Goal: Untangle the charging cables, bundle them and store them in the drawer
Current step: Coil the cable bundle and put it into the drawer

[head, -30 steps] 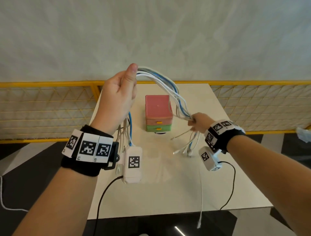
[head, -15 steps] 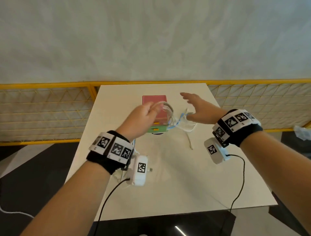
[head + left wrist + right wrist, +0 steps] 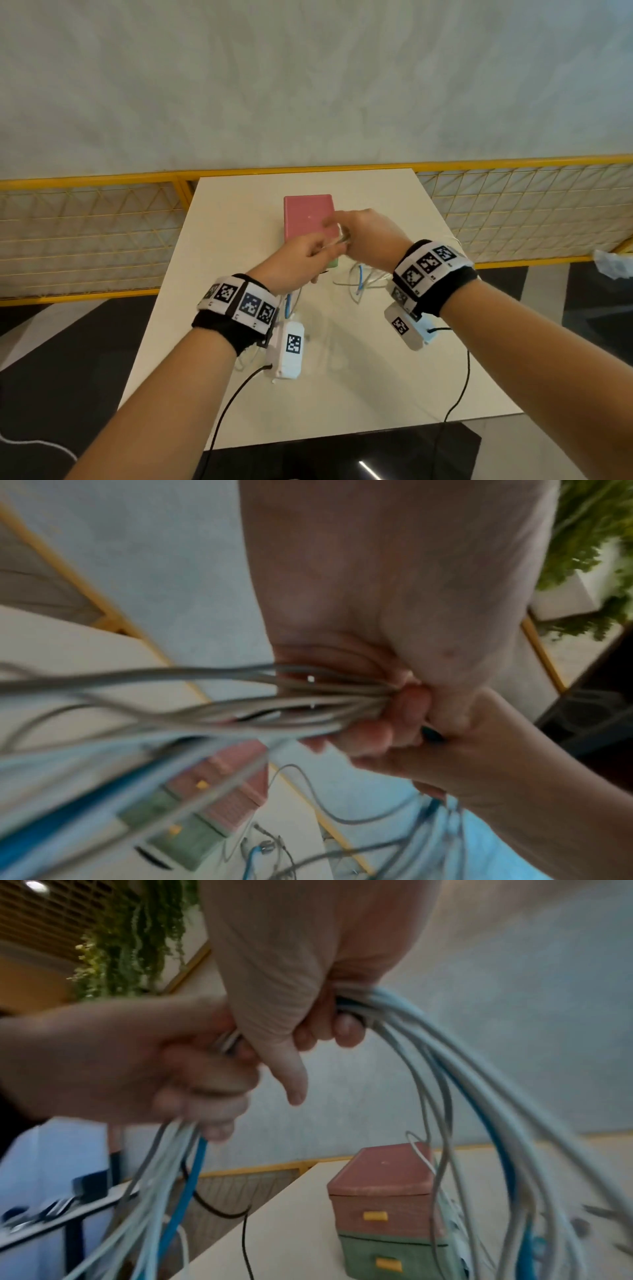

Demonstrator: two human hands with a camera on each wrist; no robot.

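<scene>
A second ago the cables (image 3: 455,1074) stretched wide between raised hands; now the left hand (image 3: 301,260) and right hand (image 3: 370,236) meet above the drawers (image 3: 308,219), each grip closed round the cables, folding them into a bundle over the bench (image 3: 359,377); storing remains

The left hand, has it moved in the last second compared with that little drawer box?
Yes. The left hand has dropped from high, left of the drawer box, to meet the right hand in front of it.
</scene>
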